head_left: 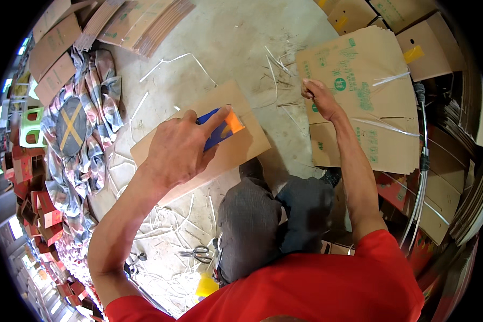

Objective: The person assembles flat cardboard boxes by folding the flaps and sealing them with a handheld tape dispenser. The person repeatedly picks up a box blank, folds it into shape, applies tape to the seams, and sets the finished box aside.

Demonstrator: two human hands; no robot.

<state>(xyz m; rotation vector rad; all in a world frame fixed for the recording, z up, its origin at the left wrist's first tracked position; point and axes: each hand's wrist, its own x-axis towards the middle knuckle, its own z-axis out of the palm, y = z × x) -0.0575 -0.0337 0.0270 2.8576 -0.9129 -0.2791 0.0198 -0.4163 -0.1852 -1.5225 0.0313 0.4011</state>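
My left hand [180, 145] reaches over a brown cardboard box [255, 137] in front of my knees. Its fingers and thumb are closed round a flat blue-and-orange tool [214, 131], which rests on the cardboard; the hand covers part of it, and its exact kind does not show. To the right, my right hand [322, 98] is closed above the left edge of a tied stack of flattened cartons [381, 99] with green print. Whether anything thin is pinched in those curled fingers I cannot make out.
White strapping scraps [166, 222] litter the floor, with black scissors [198, 254] among them. More flattened cartons [139, 24] lie at the far left. A checked cloth [99, 102] and a green plastic stool [33, 127] are on the left. Brown cartons [421, 45] stand far right.
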